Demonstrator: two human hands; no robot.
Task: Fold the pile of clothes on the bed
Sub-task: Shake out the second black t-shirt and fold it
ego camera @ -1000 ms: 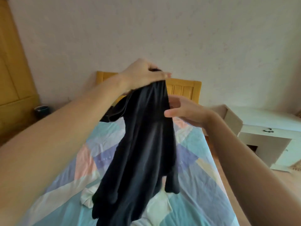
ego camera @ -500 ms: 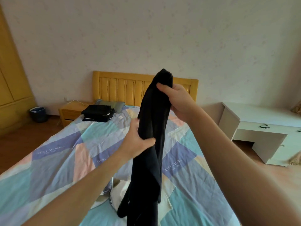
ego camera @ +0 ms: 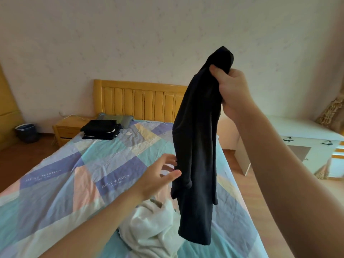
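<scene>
Progress check: folded dark stack sits left of centre; your right hand clutches the black garment aloft, left hand loose beside it, white clothes unfolded below.

Soft daylight, mild blur, wide-angle bending at edges.

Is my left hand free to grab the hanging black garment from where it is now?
Probably yes. The left hand is open, with its fingers right at the edge of the black garment that hangs from the right hand. Nothing lies between them.
</scene>
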